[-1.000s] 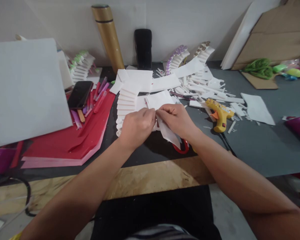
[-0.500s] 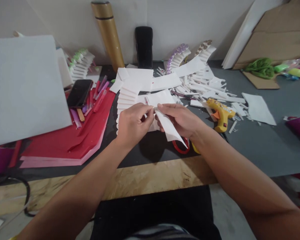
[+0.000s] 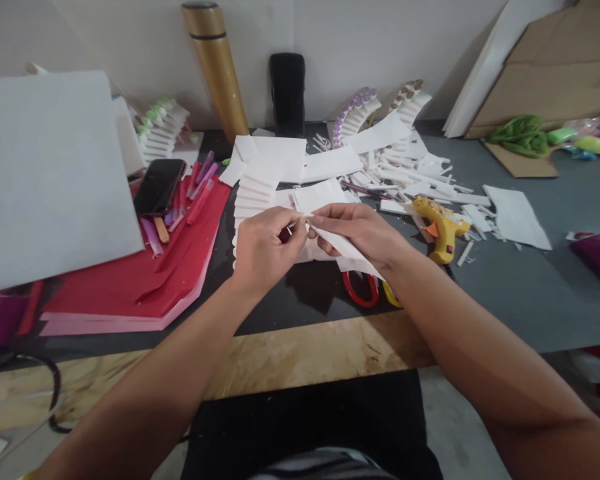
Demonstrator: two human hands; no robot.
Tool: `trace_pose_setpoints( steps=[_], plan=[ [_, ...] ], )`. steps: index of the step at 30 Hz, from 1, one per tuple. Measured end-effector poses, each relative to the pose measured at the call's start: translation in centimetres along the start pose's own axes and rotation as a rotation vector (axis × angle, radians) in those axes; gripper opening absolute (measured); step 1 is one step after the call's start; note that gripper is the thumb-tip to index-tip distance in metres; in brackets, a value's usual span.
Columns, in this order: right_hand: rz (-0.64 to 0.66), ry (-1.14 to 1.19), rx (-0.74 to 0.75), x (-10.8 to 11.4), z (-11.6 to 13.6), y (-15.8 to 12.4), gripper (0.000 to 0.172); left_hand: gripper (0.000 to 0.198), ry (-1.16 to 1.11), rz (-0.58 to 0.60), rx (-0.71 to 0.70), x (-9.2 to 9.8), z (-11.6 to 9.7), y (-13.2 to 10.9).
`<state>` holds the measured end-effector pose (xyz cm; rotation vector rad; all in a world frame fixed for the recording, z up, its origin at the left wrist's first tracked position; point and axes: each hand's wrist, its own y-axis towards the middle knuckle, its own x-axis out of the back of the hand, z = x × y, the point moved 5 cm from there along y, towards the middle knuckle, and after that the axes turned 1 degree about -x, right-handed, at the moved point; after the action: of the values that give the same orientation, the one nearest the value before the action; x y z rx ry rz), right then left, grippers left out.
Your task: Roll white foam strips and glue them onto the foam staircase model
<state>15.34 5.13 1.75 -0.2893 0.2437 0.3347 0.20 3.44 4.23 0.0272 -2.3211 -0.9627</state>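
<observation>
A strip of white paper (image 3: 347, 247) is held between my two hands over the middle of the table. My right hand (image 3: 357, 230) pinches it between thumb and fingers, and its free end slopes down toward my right wrist. At the other end, the fingertips of my left hand (image 3: 270, 247) pinch together at the strip's tip; the exact contact is too small to make out. A stepped white paper piece (image 3: 255, 193) lies just behind my left hand. Under the strip, the red handle of scissors (image 3: 360, 293) shows, partly covered.
A yellow glue gun (image 3: 443, 230) lies right of my hands, by a heap of white scraps (image 3: 405, 173). Red sheets (image 3: 115, 287), a phone (image 3: 160, 187) and a large white board (image 3: 55, 180) are on the left. A gold bottle (image 3: 220, 80) stands at the back.
The strip has turned in my right hand, so it now looks narrower and more edge-on. More of the scissors' handles shows below it. My left hand has barely moved.
</observation>
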Motion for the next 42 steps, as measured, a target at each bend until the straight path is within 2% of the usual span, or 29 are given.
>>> trace_pose_setpoints(
  steps=[5, 11, 19, 23, 29, 34, 39, 42],
  plan=[
    [-0.089, -0.104, 0.152, 0.3, 0.1, 0.1, 0.020, 0.017, 0.005, -0.032, -0.046, -0.3, -0.1, -0.2],
    [-0.228, -0.045, 0.152, 0.3, -0.1, -0.1, 0.018, 0.023, 0.187, 0.002, -0.172, -1.0, -0.3, -0.4],
    [-0.102, 0.004, 0.043, 0.0, -0.8, 0.3, 0.026, 0.017, -0.096, -0.014, 0.096, -0.5, 0.7, -0.1],
    [-0.101, -0.006, 0.019, 0.2, -0.7, 0.3, 0.025, 0.016, -0.092, -0.015, 0.120, -0.6, 0.9, -0.2],
    [-0.112, -0.145, 0.114, 0.4, -0.1, 0.1, 0.021, 0.016, -0.112, 0.003, 0.139, -0.6, 0.7, -0.2],
    [-0.153, -0.175, 0.146, 0.2, 0.0, -0.1, 0.014, 0.020, 0.047, 0.004, -0.038, -0.8, -0.1, -0.4],
    [-0.285, -0.193, 0.117, 0.3, 0.5, -0.6, 0.015, 0.027, 0.374, 0.105, -0.294, -1.7, -0.6, -0.6],
    [-0.239, -0.148, 0.093, 0.3, 0.5, -0.6, 0.014, 0.029, 0.494, 0.154, -0.385, -1.9, -0.6, -0.8]
  ],
)
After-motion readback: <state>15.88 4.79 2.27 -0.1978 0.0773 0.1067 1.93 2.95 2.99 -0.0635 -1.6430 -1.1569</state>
